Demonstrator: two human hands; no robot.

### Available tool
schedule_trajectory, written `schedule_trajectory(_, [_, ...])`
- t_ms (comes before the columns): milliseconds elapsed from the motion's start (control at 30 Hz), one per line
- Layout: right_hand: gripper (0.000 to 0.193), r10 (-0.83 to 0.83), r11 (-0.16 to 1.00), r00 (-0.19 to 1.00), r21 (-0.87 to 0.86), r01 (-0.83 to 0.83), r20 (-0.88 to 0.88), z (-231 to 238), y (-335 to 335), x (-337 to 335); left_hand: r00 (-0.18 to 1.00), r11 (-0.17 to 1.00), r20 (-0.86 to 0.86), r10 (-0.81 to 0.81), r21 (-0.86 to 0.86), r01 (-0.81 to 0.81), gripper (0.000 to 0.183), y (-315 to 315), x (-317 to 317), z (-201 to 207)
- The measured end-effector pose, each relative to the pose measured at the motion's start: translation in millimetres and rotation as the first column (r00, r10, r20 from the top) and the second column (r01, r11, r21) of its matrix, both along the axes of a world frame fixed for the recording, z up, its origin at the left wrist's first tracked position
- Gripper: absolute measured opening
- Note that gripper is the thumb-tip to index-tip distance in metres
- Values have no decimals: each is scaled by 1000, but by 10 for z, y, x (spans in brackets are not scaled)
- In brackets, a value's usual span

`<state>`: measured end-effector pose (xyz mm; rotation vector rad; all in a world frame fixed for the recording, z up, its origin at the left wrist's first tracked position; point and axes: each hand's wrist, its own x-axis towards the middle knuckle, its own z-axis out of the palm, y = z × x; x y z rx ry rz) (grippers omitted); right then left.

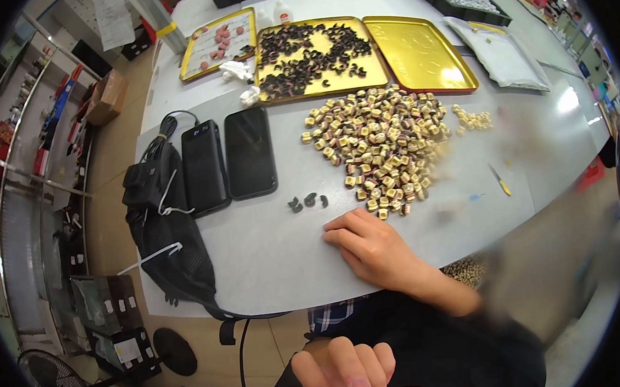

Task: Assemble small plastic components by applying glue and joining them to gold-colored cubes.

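Three little black bits [310, 200] lay on the table [250, 254] between 10 and 11 o'clock from the right hand [370, 246]. Their row ran from 9 to 3; the right one's long way ran 12 to 6. The right hand's fingers were bent; I could not tell if they pinched anything. The left hand [345, 369] curled well apart, near 6; its inside was hidden. At 12, a pile of small blocks [385, 146] stood before the gold tray [374, 74]. The phone [251, 153] lay past the bits, a yellow knife [501, 180] at 2.
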<state>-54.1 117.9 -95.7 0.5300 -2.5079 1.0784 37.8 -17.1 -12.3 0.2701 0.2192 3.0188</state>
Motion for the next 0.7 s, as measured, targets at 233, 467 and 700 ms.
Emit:
schedule_trajectory(233, [26,1,1000,1000,-1,-1,10,-15,-26,8,976,977,-24,-215,9,215,36,-32,-49,-37])
schedule_trajectory(467, [27,4,1000,1000,-2,-4,3,-15,-17,10,950,951,-69,-305,41,308,40,-21,-111,-61])
schedule_trajectory(700, [27,1,1000,1000,-3,-1,4,-7,-14,8,945,946,-78,-318,39,322,43,-79,-59,-209])
